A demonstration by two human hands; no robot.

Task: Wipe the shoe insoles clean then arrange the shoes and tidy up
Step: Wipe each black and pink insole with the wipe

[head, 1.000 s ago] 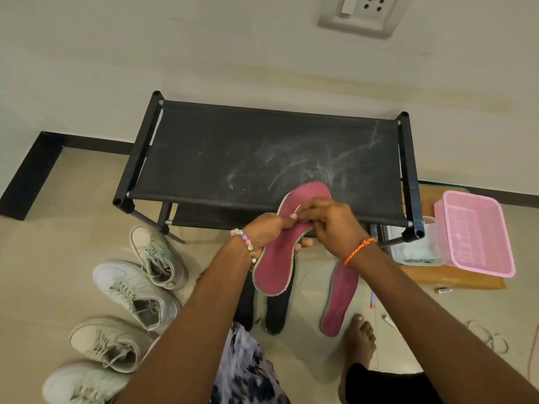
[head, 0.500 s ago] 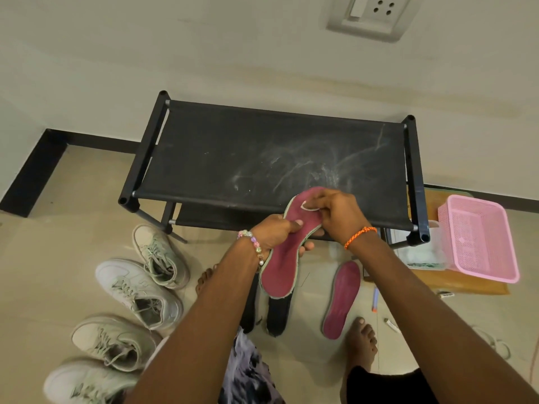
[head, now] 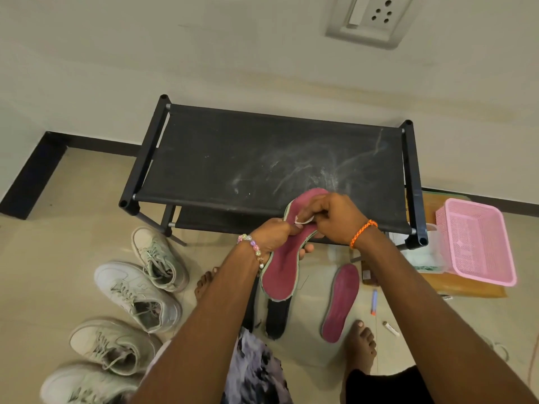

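Note:
A magenta insole (head: pixel 281 272) with a pale edge is held up in front of the black shoe rack (head: pixel 274 164). My left hand (head: pixel 272 236) grips its left edge near the middle. My right hand (head: pixel 332 218) presses a small white wipe (head: pixel 303 219) against the insole's upper part. A second magenta insole (head: pixel 341 301) lies on the floor to the right. Two black insoles (head: pixel 277 316) lie on the floor below the held one, partly hidden. Several pale sneakers (head: pixel 137 293) stand at the left on the floor.
A pink plastic basket (head: pixel 478 243) and a clear container (head: pixel 428 255) sit on a wooden board (head: pixel 466 290) right of the rack. A pen (head: pixel 374 301) and a small tube (head: pixel 390 328) lie on the tile. My bare feet (head: pixel 361 345) stand near the insoles.
The view has shifted slightly. My right hand with the wipe has moved a little along the upper part of the held insole; the left hand keeps its grip.

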